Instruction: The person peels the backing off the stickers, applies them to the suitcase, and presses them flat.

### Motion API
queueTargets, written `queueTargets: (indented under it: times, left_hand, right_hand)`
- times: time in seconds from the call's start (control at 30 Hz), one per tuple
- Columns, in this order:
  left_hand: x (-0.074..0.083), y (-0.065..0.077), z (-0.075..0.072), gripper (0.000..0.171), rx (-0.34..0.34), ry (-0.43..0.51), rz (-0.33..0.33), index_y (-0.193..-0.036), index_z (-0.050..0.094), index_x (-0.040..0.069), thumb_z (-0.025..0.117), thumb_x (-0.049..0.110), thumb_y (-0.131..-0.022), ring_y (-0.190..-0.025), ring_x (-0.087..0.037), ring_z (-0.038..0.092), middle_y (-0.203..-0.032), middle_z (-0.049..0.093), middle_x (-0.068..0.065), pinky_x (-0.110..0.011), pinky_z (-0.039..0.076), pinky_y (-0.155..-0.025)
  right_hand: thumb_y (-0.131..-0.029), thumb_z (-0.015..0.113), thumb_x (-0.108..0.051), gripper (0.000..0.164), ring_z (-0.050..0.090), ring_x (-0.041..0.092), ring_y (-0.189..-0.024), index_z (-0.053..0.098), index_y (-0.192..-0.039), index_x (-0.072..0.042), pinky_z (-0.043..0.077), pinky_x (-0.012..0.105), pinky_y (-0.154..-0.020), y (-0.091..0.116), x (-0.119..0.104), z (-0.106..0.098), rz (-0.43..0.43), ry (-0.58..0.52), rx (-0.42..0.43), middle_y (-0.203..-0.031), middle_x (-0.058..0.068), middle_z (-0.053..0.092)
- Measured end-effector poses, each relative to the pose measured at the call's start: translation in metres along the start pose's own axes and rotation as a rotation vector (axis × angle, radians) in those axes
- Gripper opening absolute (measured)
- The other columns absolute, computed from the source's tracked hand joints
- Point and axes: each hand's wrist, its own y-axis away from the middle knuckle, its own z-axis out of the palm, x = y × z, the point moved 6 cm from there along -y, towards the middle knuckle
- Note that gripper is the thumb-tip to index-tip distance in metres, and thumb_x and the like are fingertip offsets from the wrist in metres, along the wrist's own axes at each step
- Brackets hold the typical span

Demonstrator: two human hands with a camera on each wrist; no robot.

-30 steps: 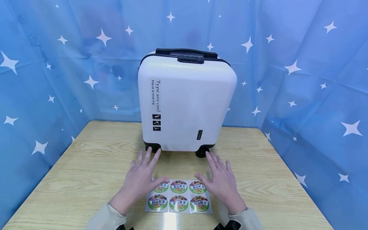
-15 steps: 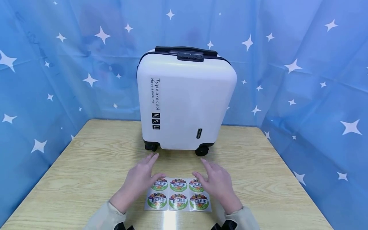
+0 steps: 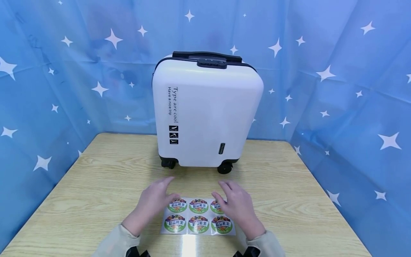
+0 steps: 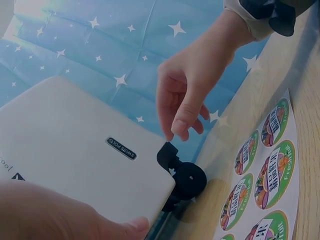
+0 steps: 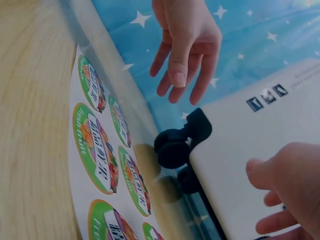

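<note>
A sheet of round fruit stickers point(image 3: 198, 224) lies flat on the wooden table, with green-edged labels in two rows. My left hand point(image 3: 150, 200) hovers over its left side, and my right hand point(image 3: 238, 205) hovers over its right side. Neither holds anything; both have loosely bent fingers, the thumbs turned inward. Behind them a white hard-shell suitcase point(image 3: 205, 114) stands upright on black wheels point(image 3: 225, 168), its black handle point(image 3: 207, 55) on top. The left wrist view shows the right hand's fingers hanging loose, and the right wrist view shows the same of the left hand's.
The light wood table point(image 3: 96, 185) reaches back to a blue curtain point(image 3: 80, 71) with white stars, which surrounds it at the back and both sides. A bright reflection lies on the table in front of the sheet.
Both hands have drawn back slightly from the suitcase toward the person, and their spread fingers have relaxed and bent. The right hand has also shifted a little left. Suitcase and sticker sheet stay in place.
</note>
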Motion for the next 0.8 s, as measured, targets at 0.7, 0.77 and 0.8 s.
queueTargets:
  times: [0.7, 0.77, 0.8]
  left_hand:
    - [-0.025, -0.004, 0.022, 0.039, -0.151, 0.067, -0.143, -0.107, 0.064, 0.0, 0.077, 0.016, -0.074, -0.087, -0.026, 0.058, -0.097, 0.059, -0.012, -0.038, 0.05, -0.067]
    - [-0.027, -0.004, 0.024, 0.041, -0.166, 0.068, -0.152, -0.108, 0.063, 0.0, 0.077, 0.017, -0.074, -0.087, -0.026, 0.058, -0.096, 0.06, -0.012, -0.039, 0.05, -0.068]
    - [-0.028, -0.004, 0.025, 0.041, -0.172, 0.069, -0.153, -0.108, 0.063, -0.001, 0.077, 0.018, -0.074, -0.087, -0.026, 0.059, -0.096, 0.06, -0.012, -0.04, 0.05, -0.068]
  right_hand:
    - [-0.082, 0.069, -0.037, 0.036, 0.06, 0.017, -0.084, 0.066, -0.109, -0.013, 0.052, 0.031, -0.064, 0.005, -0.028, 0.023, -0.038, -0.023, -0.162, -0.098, 0.004, 0.062]
    - [-0.081, 0.07, -0.036, 0.036, 0.06, 0.016, -0.083, 0.066, -0.108, -0.012, 0.052, 0.03, -0.064, 0.006, -0.033, 0.025, -0.062, -0.027, -0.165, -0.096, 0.004, 0.062]
    - [-0.081, 0.069, -0.036, 0.036, 0.06, 0.016, -0.082, 0.067, -0.107, -0.012, 0.052, 0.029, -0.064, 0.007, -0.035, 0.025, -0.074, -0.031, -0.168, -0.095, 0.004, 0.062]
